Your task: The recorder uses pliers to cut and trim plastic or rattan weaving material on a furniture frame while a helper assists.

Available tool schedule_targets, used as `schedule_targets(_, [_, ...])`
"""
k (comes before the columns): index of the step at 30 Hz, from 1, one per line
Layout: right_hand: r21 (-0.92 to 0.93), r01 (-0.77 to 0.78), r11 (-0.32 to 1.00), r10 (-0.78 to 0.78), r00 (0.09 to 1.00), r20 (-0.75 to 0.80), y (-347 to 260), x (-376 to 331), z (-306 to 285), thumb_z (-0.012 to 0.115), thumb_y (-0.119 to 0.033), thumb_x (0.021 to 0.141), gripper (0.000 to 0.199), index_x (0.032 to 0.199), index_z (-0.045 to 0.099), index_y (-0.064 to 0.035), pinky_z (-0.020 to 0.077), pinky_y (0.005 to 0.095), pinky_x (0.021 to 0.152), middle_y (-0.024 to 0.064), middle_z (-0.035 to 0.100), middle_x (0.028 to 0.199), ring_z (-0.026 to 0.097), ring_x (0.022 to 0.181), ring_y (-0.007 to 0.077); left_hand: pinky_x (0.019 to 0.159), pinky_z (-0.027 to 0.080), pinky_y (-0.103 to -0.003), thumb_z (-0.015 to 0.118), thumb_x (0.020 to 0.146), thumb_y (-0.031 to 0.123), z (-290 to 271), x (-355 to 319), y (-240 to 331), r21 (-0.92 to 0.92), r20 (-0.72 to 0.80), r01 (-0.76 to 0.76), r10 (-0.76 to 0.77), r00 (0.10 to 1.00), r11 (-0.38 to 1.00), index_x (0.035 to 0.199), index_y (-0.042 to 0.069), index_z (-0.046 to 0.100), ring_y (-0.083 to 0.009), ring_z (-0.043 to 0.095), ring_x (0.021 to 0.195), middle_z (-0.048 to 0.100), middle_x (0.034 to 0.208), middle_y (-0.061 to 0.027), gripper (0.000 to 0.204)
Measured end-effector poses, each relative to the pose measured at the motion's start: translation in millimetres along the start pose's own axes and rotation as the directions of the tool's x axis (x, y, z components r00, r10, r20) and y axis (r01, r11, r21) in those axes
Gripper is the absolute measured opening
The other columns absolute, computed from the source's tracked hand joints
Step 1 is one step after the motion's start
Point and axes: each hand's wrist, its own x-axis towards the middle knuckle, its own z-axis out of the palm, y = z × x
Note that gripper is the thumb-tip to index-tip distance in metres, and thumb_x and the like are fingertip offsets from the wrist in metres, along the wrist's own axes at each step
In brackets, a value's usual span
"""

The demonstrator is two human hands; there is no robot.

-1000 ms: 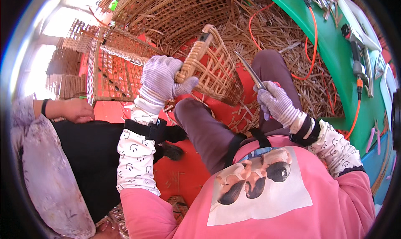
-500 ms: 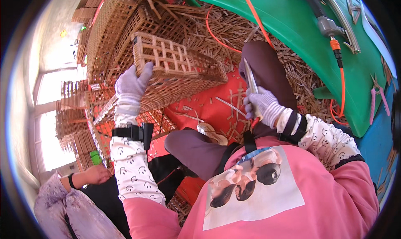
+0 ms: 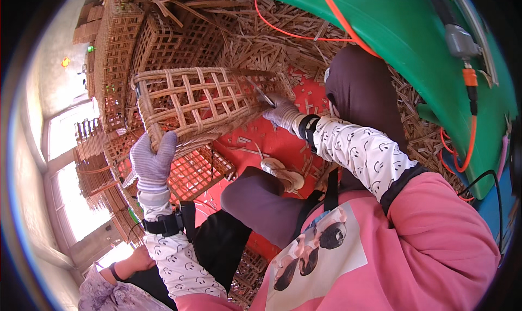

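Observation:
A woven basket (image 3: 215, 101) of brown strips in an open lattice is tilted before me, above the red floor covering. Its near left corner is in my gloved left hand (image 3: 153, 164), which is closed around the rim with the thumb up. My right hand (image 3: 281, 113), in a striped glove, is closed on a slim pointed knife (image 3: 263, 95). The blade points up and left against the basket's right part. Whether it passes through the weave I cannot tell, and my fingers hide its handle.
More lattice baskets (image 3: 168, 44) are piled behind at the left. Cut strips (image 3: 272, 17) litter the floor. A green table (image 3: 391, 22) at the right bears a grey air tool (image 3: 461, 41) with an orange hose (image 3: 472, 142). Another person's hand (image 3: 142, 258) is at lower left.
My right hand has moved the knife left from beside my knee to the basket. The basket has come nearer and turned, with my left hand lower on its corner.

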Motion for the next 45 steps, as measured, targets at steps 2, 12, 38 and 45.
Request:
schedule_targets(2, [0.034, -0.052, 0.998, 0.052, 0.999, 0.009, -8, -3, 13, 0.062, -0.002, 0.074, 0.035, 0.107, 0.055, -0.0081, 0.0412, 0.0257, 0.046, 0.0027, 0.054, 0.073, 0.048, 0.053, 0.0101, 0.054, 0.043, -0.026, 0.067, 0.078, 0.029, -7, -7, -5, -0.01, 0.005, 0.036, -0.036, 0.999, 0.999, 0.08, -0.001, 0.063, -0.0077, 0.051, 0.058, 0.059, 0.064, -0.0013, 0.03])
schedule_targets(12, [-0.023, -0.171, 0.985, 0.173, 0.98, 0.1, 1, 13, 10, 0.074, -0.008, 0.066, 0.042, 0.101, 0.053, -0.0037, 0.0458, 0.0306, 0.07, 0.0049, 0.057, 0.084, 0.053, 0.073, 0.0178, 0.048, 0.031, -0.02, 0.06, 0.084, 0.021, 0, -10, -17, -0.134, -0.111, 0.004, -0.019, 0.994, 0.991, 0.082, 0.001, 0.059, -0.0041, 0.042, 0.055, 0.05, 0.062, 0.0037, 0.02])
schedule_targets(38, [-0.187, -0.119, 0.975, 0.14, 0.985, 0.103, 19, 19, 2, 0.074, -0.005, 0.065, 0.026, 0.084, 0.056, -0.0036, 0.0465, 0.028, 0.049, 0.0019, 0.055, 0.071, 0.052, 0.059, 0.0128, 0.048, 0.034, -0.019, 0.06, 0.084, 0.018, -3, -3, -32, -0.186, -0.334, -0.054, -0.011, 0.943, 0.981, 0.085, -0.002, 0.062, -0.0046, 0.045, 0.054, 0.053, 0.063, 0.0016, 0.02])
schedule_targets(45, [-0.571, 0.181, 0.801, -0.288, 0.952, -0.101, 42, -4, 13, 0.064, -0.012, 0.073, 0.036, 0.106, 0.056, -0.0027, 0.0437, 0.0379, 0.084, 0.0211, 0.058, 0.097, 0.055, 0.094, 0.0357, 0.049, 0.037, -0.018, 0.06, 0.085, 0.014, 2, 3, -27, -0.215, -0.346, -0.062, -0.016, 0.938, 0.975, 0.09, -0.004, 0.062, -0.0048, 0.05, 0.056, 0.058, 0.066, -0.0002, 0.019])
